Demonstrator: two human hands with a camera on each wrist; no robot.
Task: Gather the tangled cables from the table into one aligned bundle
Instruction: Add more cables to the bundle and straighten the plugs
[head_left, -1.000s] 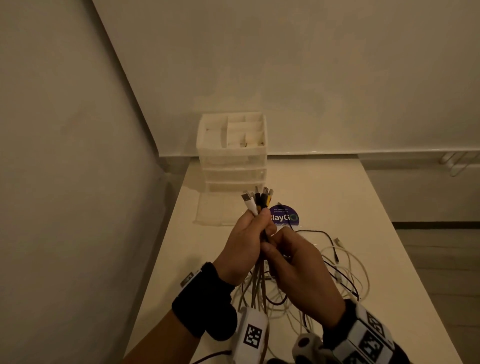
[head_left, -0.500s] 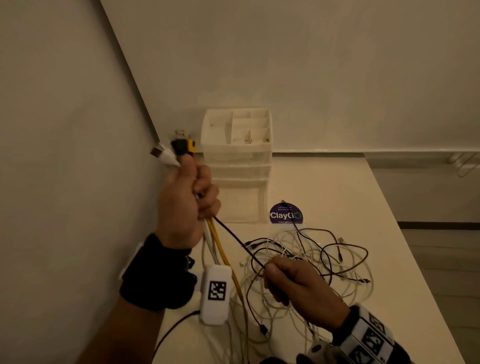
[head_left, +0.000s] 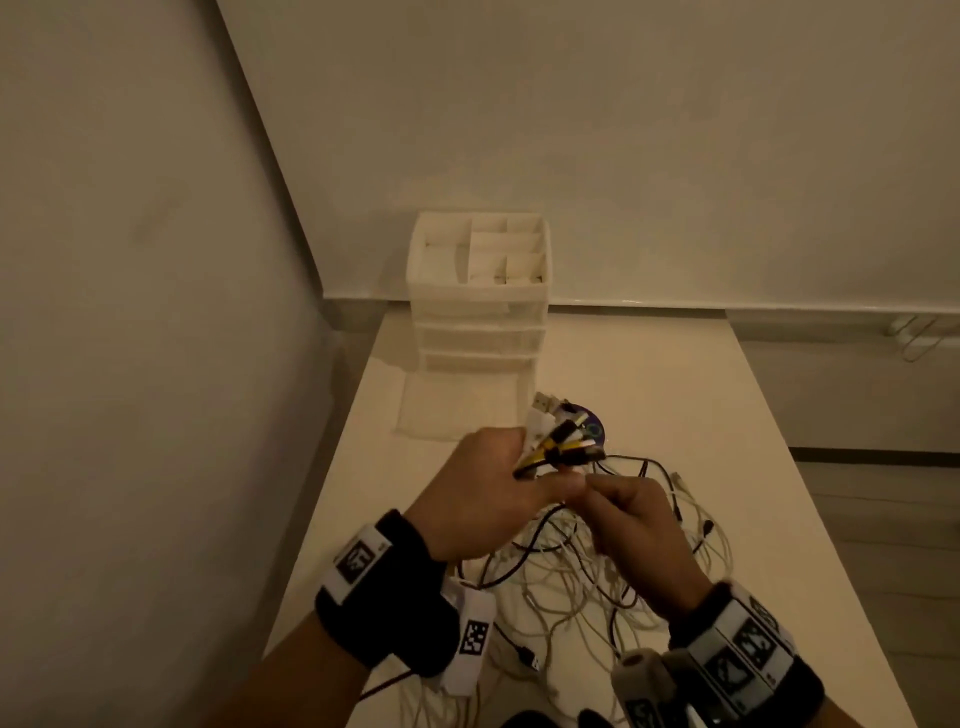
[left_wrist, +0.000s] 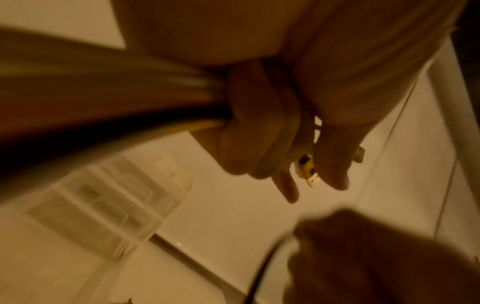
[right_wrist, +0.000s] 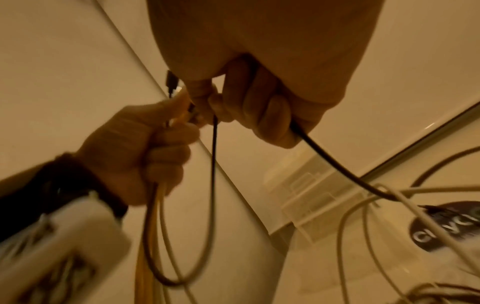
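My left hand (head_left: 519, 462) grips a bundle of cable ends (head_left: 563, 441) above the table, with white, black and yellow plugs fanning out to the upper right. Its fingers (left_wrist: 254, 131) curl round the cords in the left wrist view. Just right of it, my right hand (head_left: 597, 493) pinches a black cable (right_wrist: 335, 164) and touches the left thumb. That cable loops down between both hands (right_wrist: 214, 164). The rest of the white and black cables lie in a loose tangle (head_left: 582, 577) on the table under both hands.
A white drawer organizer (head_left: 478, 291) stands at the back of the white table (head_left: 675, 395), against the wall. A round purple sticker (head_left: 595, 430) lies behind the plugs. A wall runs close along the table's left edge.
My left hand has come down and to the right from beside the left wall, bundle still in it. My right hand has risen from the tangle to meet it.
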